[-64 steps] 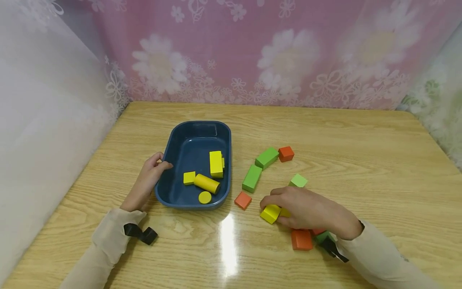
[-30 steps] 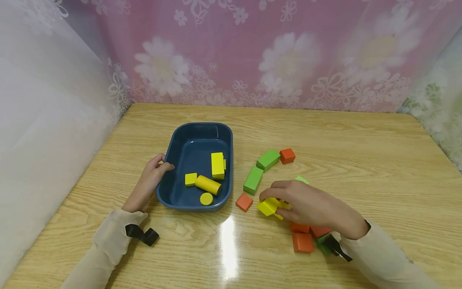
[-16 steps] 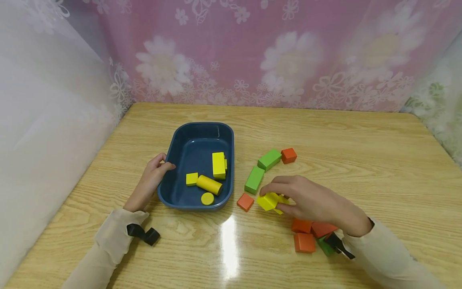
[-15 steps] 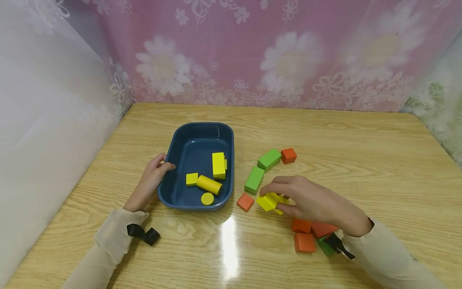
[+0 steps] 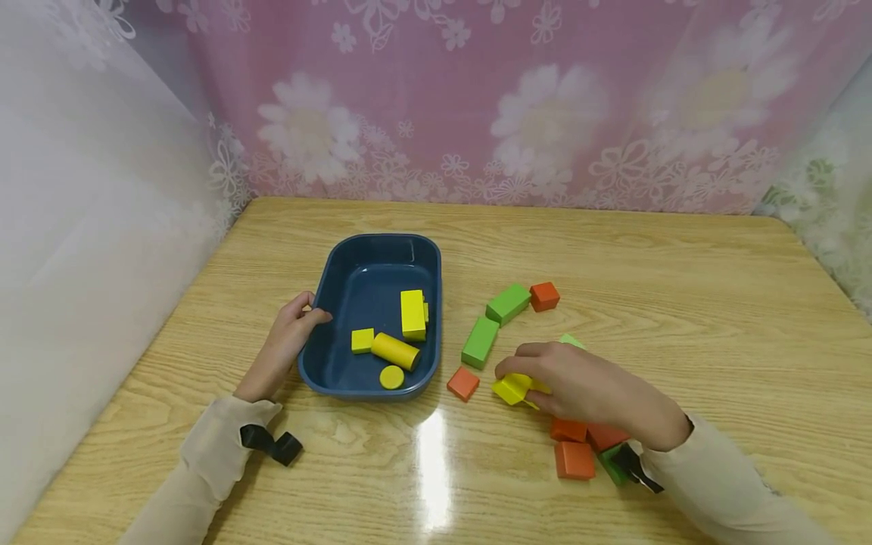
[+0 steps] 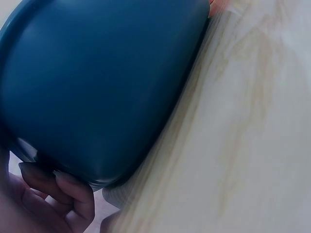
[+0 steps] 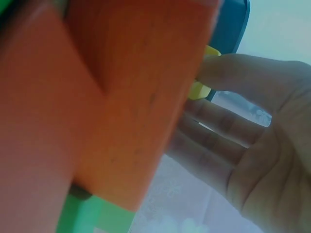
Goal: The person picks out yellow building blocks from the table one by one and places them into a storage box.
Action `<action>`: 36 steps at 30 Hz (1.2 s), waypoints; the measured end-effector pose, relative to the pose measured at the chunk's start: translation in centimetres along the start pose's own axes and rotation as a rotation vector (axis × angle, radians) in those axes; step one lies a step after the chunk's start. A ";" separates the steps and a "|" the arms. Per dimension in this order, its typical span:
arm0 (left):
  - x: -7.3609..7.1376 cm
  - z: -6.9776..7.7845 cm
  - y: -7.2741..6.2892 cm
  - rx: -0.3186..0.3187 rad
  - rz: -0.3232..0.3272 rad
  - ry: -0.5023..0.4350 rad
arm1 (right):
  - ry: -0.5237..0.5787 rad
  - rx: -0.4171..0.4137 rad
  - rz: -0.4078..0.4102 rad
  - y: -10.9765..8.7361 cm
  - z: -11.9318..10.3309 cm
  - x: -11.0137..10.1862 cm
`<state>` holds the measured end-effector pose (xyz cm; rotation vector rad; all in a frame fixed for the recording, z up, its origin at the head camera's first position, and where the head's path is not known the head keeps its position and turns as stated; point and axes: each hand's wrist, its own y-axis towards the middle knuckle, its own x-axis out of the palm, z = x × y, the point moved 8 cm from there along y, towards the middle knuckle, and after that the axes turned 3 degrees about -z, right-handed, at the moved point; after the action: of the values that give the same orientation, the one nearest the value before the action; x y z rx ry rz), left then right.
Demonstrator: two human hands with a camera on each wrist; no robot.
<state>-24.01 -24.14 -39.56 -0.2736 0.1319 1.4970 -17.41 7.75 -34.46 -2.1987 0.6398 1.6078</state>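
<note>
My left hand [image 5: 289,337] grips the left rim of a blue plastic tub [image 5: 368,295], thumb over the edge. In the left wrist view its fingers [image 6: 75,194] curl under the tub's rim. Several yellow blocks lie inside, among them a cylinder [image 5: 395,351], a round disc [image 5: 391,377] and a small square block [image 5: 362,341]. Right of the tub, my right hand [image 5: 589,386] pinches a yellow block [image 5: 511,389] between thumb and fingers. More yellow shows behind it, partly hidden by the hand. The right wrist view shows only a sliver of the yellow block [image 7: 198,91].
Two green blocks [image 5: 481,342] and a red cube [image 5: 545,296] lie beyond the right hand. An orange-red block [image 5: 463,384] sits beside the tub. Red blocks [image 5: 575,460] and a green one [image 5: 613,465] cluster beneath the right wrist. A light green block [image 5: 571,341] shows behind the hand.
Over the earlier frames my right hand shifted slightly with the yellow block and tilted it, uncovering more of the red blocks below. It has since dropped back a little. The left hand stays on the tub.
</note>
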 end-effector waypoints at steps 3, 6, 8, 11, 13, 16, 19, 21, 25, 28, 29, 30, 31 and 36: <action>0.0 0.0 0.0 -0.006 -0.004 0.001 | -0.009 0.010 -0.004 0.0 0.1 0.1; 0.1 0.0 0.0 -0.008 -0.009 0.002 | -0.017 0.019 -0.009 -0.1 0.1 0.1; 0.1 0.0 0.0 -0.006 -0.010 0.009 | -0.028 0.026 -0.008 -0.2 0.2 0.0; 0.2 0.0 0.1 0.000 -0.005 0.027 | -0.050 0.039 0.000 -0.3 0.2 -0.3; 0.2 0.0 0.2 0.003 -0.002 0.039 | -0.063 0.050 0.002 -0.4 0.2 -0.6; 0.2 0.0 0.2 0.005 -0.003 0.047 | -0.077 0.060 0.008 -0.5 0.1 -1.3; 0.2 0.1 0.2 0.004 -0.005 0.043 | -0.097 0.067 0.021 -0.4 0.1 -2.1; 0.3 0.2 0.2 0.005 -0.008 0.039 | -0.107 0.064 0.032 -0.2 0.1 -2.6; 0.3 0.3 0.1 0.002 -0.011 0.028 | -0.086 0.038 0.042 0.4 -0.4 -3.1; 0.4 0.4 0.1 0.001 -0.013 0.020 | -0.073 0.011 0.047 0.8 -1.1 -3.3; 0.5 0.4 0.1 0.002 -0.012 0.019 | -0.081 0.003 0.049 1.0 -1.4 -3.3; 0.5 0.3 0.2 0.002 -0.013 0.018 | -0.093 -0.008 0.052 1.2 -1.7 -3.4; 0.5 0.2 0.2 0.000 -0.014 0.020 | -0.106 -0.018 0.055 1.4 -1.9 -3.5; -0.3 -0.1 -0.3 -0.012 0.008 0.051 | -0.161 -0.081 0.054 3.4 -3.5 -4.3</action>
<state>-23.69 -24.46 -39.50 -0.3220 0.1649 1.4999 -17.58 3.71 -29.37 -2.0953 0.6023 1.8464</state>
